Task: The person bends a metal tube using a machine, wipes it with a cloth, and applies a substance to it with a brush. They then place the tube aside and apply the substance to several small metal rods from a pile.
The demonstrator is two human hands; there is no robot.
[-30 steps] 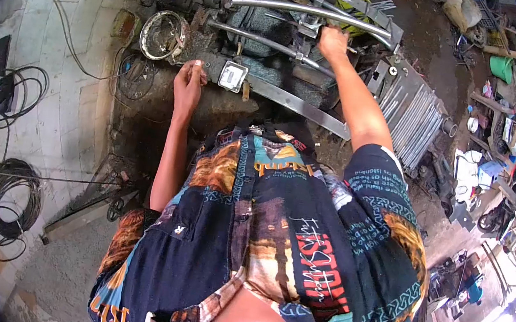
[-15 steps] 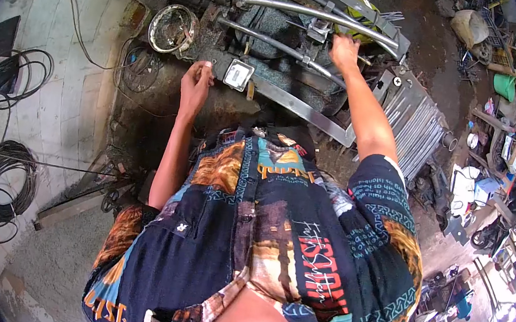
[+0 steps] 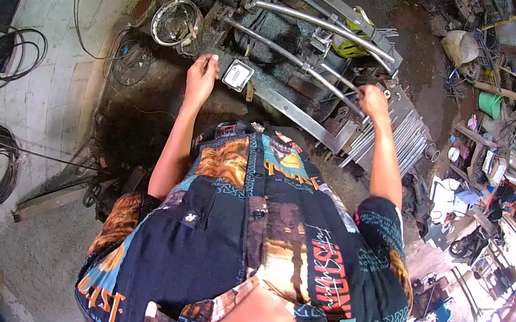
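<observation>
Right hand (image 3: pixel 376 103) has moved from beside the block (image 3: pixel 321 39) to just beside the bar stack (image 3: pixel 399 136), and 1 thin rod (image 3: pixel 343 79) slants from it, showing between 2 shafts (image 3: pixel 272 46). Its fingers (image 3: pixel 363 95) seem curled closed on the rod's near end, partly hidden by the hand. Left hand (image 3: pixel 200 82) is near the white box (image 3: pixel 237 75), its fingers bent together; whether they touch or grasp anything, I cannot tell. Handled well, the rod calls for a firm grip and a far tip kept off both shafts.
</observation>
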